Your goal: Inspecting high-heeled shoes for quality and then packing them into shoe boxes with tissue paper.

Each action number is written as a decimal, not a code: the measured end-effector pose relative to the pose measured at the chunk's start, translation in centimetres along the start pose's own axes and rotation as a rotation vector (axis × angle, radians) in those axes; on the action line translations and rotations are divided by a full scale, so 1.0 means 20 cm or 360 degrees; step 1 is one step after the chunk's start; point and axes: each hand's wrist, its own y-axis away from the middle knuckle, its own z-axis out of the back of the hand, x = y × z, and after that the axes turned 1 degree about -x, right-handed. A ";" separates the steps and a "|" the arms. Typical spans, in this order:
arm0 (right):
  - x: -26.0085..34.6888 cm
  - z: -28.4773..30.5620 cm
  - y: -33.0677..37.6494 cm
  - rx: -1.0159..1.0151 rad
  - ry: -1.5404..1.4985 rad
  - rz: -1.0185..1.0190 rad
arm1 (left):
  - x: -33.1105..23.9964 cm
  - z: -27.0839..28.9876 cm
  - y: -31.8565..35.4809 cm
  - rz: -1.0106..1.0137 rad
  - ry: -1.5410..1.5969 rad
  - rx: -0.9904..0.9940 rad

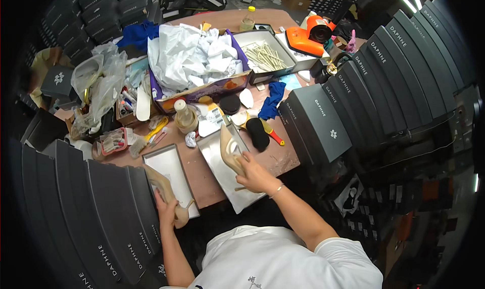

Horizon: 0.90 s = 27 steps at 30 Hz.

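My left hand (pixel 165 208) is closed round a beige high-heeled shoe (pixel 162 184), held over the left edge of a shallow grey tray with a white inside (pixel 172 162). In my right hand (pixel 254 175) is a second beige high-heeled shoe (pixel 229 150), its toe pointing away from me. It is above another open box part, white inside with a dark rim (pixel 212 155), that reaches past the table's near edge. My fingers grip this shoe near its opening, and its thin heel shows below my hand.
Grey shoeboxes (pixel 323 122) are stacked high on the right, with more boxes (pixel 106 198) close on the left. Across the table (pixel 202 190) lie a carton of white paper (pixel 197 61), a tray of sticks (pixel 265 56), a black brush (pixel 258 135), a bottle (pixel 185 118) and an orange device (pixel 305 40).
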 end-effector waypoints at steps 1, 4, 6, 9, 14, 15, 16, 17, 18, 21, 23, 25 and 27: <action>0.02 0.05 0.04 -0.0080 -0.0131 0.0068 | 0.01 0.03 0.04 -0.0079 0.0146 0.0002; 0.05 0.21 0.12 0.0288 -0.0806 -0.0079 | -0.24 0.04 0.17 0.0149 0.0739 0.0261; 0.09 0.15 0.17 0.0459 -0.1615 -0.0318 | -0.32 0.01 0.20 0.0090 0.0875 0.0568; 0.12 -0.01 0.20 0.0647 -0.2301 -0.0433 | -0.44 -0.16 0.24 0.0136 0.0742 0.1102; 0.04 -0.07 0.22 0.0739 -0.2600 -0.0409 | -0.44 -0.39 0.27 0.0199 0.1113 0.1422; 0.01 -0.05 0.20 0.0776 -0.2587 -0.0439 | -0.45 -0.42 0.27 0.0233 0.1138 0.1377; -0.02 -0.03 0.18 0.0828 -0.2593 -0.0406 | -0.47 -0.45 0.28 0.0265 0.1163 0.1330; -0.03 0.00 0.15 0.0882 -0.2599 -0.0373 | -0.48 -0.48 0.28 0.0297 0.1190 0.1282; -0.05 0.03 0.12 0.0939 -0.2611 -0.0333 | -0.50 -0.51 0.27 0.0320 0.1154 0.1261; -0.18 0.08 0.06 0.1051 -0.2705 -0.0311 | -0.54 -0.57 0.24 0.0361 0.1058 0.1159; -0.20 0.14 -0.01 0.0944 -0.2165 -0.0449 | -0.54 -0.57 0.21 0.0354 0.1018 0.1078; -0.22 0.21 -0.07 0.0846 -0.1296 -0.0221 | -0.54 -0.50 0.21 0.0460 0.1049 0.1044; -0.30 0.20 -0.10 0.0309 -0.0753 0.0066 | -0.56 -0.47 0.25 0.0605 0.1153 0.1086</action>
